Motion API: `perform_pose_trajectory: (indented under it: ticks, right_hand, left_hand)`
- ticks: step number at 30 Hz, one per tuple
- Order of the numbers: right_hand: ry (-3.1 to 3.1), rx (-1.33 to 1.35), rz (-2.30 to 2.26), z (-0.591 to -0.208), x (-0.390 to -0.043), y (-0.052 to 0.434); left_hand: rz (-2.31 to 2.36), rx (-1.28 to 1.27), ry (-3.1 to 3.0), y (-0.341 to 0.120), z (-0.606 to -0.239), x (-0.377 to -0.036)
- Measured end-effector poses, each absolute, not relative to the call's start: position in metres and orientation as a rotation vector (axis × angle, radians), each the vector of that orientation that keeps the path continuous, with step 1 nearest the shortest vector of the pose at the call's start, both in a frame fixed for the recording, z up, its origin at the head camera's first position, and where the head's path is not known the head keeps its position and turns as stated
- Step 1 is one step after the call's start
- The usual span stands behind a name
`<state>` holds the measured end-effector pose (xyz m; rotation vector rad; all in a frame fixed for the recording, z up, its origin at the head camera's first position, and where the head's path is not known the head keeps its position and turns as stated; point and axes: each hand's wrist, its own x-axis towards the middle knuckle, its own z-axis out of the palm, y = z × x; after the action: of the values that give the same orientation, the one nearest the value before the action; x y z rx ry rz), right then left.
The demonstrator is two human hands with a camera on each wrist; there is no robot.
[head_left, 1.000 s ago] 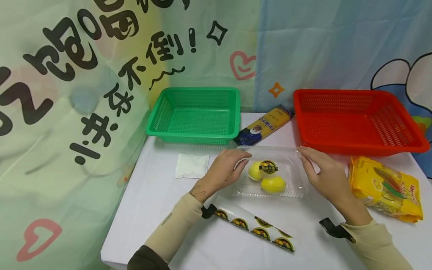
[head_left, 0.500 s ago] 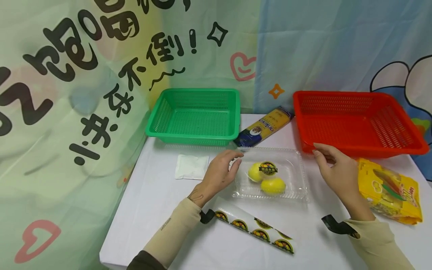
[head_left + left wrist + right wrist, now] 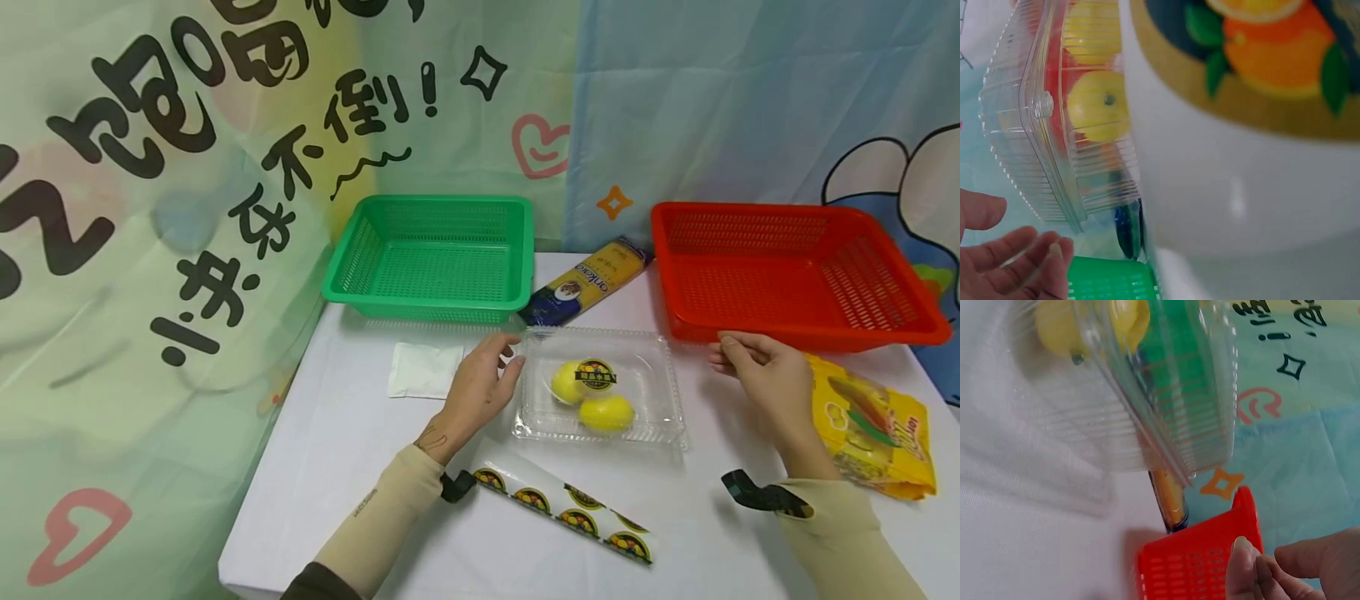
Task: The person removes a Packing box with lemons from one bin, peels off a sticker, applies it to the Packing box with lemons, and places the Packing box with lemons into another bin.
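A clear plastic fruit box (image 3: 652, 400), its lid down, holds two lemons (image 3: 607, 412). On its lid is a black-and-gold sticker (image 3: 596, 374). My left hand (image 3: 483, 385) is just off the box's left side, thumb and fingers apart with nothing between them. To the right of the box, my right hand (image 3: 772, 390) stays in front of the red basket (image 3: 802, 333), its fingers loosely bent and holding nothing. The left wrist view shows the box's ribbed side and a lemon (image 3: 1099, 106) through it. The right wrist view shows the box (image 3: 1116, 412) from its other side.
A sheet of fruit stickers (image 3: 562, 500) lies in front of the box. At the back are a green basket (image 3: 431, 308) and an Ankara pasta packet (image 3: 588, 282). A white sachet (image 3: 426, 370) lies left, a yellow snack bag (image 3: 877, 429) right, partly behind my right hand.
Both hands have come away from the box's upper corners, the left one moving left and the right one right. The box stays in about the same place.
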<state>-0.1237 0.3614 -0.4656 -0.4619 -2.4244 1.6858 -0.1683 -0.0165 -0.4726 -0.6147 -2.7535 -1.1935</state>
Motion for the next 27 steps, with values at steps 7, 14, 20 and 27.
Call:
perform_pose_trajectory:
  ticks: [7, 14, 20, 27]
  right_hand:
    - [-2.122, -0.647, 2.100, -0.469, -0.125, 0.373]
    - [-2.054, -0.811, 2.184, -0.468, -0.130, 0.384]
    - [-1.891, -0.848, 2.334, -0.465, -0.130, 0.396]
    - [-1.678, -0.982, 2.470, -0.457, -0.132, 0.404]
  left_hand:
    - [-1.354, -0.487, -2.851, -0.017, -0.474, -0.166]
    - [-1.638, -0.382, -2.932, -0.018, -0.479, -0.165]
    - [-1.798, -0.323, -2.962, -0.017, -0.483, -0.165]
    - [-1.819, -0.377, -2.937, -0.015, -0.488, -0.168]
